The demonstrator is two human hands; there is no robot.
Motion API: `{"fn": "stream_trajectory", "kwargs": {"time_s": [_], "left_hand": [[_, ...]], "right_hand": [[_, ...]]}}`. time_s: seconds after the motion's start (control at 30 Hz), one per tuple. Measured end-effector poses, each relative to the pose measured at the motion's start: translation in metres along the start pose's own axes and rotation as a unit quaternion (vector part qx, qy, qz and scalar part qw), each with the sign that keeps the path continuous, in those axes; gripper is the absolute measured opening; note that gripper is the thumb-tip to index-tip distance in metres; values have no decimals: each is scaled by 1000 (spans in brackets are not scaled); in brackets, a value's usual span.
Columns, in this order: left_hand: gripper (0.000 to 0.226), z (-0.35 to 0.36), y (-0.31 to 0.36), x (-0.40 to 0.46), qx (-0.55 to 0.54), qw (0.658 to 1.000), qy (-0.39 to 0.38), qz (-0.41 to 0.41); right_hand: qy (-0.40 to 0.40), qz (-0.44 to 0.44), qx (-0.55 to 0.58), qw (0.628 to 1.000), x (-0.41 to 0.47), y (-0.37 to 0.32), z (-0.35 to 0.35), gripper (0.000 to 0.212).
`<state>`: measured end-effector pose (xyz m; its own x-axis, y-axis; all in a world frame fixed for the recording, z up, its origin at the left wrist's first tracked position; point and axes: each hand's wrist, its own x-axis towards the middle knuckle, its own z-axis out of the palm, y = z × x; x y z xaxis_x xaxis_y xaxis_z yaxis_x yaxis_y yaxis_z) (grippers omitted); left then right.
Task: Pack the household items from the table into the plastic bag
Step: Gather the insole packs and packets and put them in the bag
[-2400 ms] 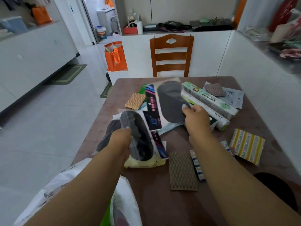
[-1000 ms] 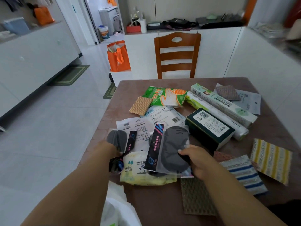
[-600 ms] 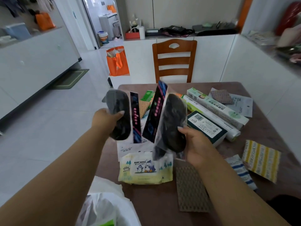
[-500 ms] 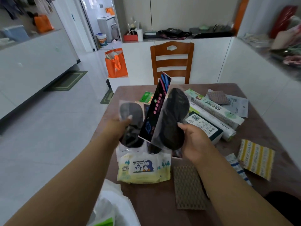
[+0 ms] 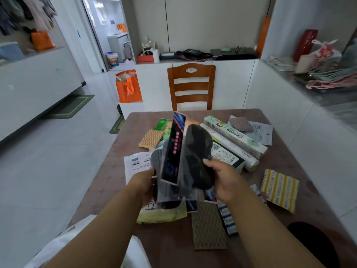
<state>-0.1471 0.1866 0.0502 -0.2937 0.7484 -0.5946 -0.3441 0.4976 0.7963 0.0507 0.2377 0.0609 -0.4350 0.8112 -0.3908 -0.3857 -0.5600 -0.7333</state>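
Above the brown table (image 5: 301,215) I hold two clear packets of dark eye masks pressed together, upright. My right hand (image 5: 224,180) grips the front eye-mask packet (image 5: 197,155), which has a black card with pink dots. My left hand (image 5: 144,183) grips the grey eye-mask packet (image 5: 156,161), mostly hidden behind the first. The white plastic bag (image 5: 63,238) hangs at the table's near left edge, partly under my left forearm. A baby-wipes pack (image 5: 160,215) lies below the packets.
On the table lie a dark green box (image 5: 226,155), a long white-green box (image 5: 235,136), a roll (image 5: 249,161), several scouring pads (image 5: 208,225), a yellow striped cloth (image 5: 278,188), a gloves pack (image 5: 164,126) and papers (image 5: 135,165). A wooden chair (image 5: 191,86) stands behind.
The two packets were lifted off the table, held apart, then brought together. Now they overlap in front of me, with my left hand lower and closer to my right.
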Motion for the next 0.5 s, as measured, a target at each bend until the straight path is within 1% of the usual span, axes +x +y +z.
{"fn": "stream_trajectory", "kwargs": {"time_s": [0.07, 0.13, 0.2, 0.3, 0.33, 0.4, 0.43, 0.47, 0.5], "left_hand": [[24, -3, 0, 1, -6, 1000, 0, -2], [32, 0, -1, -1, -25, 999, -17, -18], [42, 3, -3, -3, -48, 997, -47, -33], [67, 6, -4, -3, -68, 992, -89, -51], [65, 7, -4, -5, -54, 993, -99, -42], [38, 9, -6, -10, 2, 996, -90, -15], [33, 9, -6, -13, 23, 997, -69, -9], [35, 9, -6, -14, 32, 998, -46, -8], [34, 7, -4, -13, 24, 999, -27, -4]], "right_hand": [[-13, -2, -2, 1000, 0, -6, -3, 31], [2, 9, -75, 997, 1, -3, -4, 24], [40, 21, -156, 987, 1, 4, -5, 14], [40, 33, -223, 974, 1, 19, -7, 28], [37, 30, -244, 969, 0, 23, -5, 31], [48, 11, -309, 950, -2, 28, -4, 41], [55, 3, -340, 939, -1, 29, -4, 47], [65, -5, -366, 928, -1, 28, -5, 50], [78, -14, -381, 921, 0, 25, -7, 49]]}}
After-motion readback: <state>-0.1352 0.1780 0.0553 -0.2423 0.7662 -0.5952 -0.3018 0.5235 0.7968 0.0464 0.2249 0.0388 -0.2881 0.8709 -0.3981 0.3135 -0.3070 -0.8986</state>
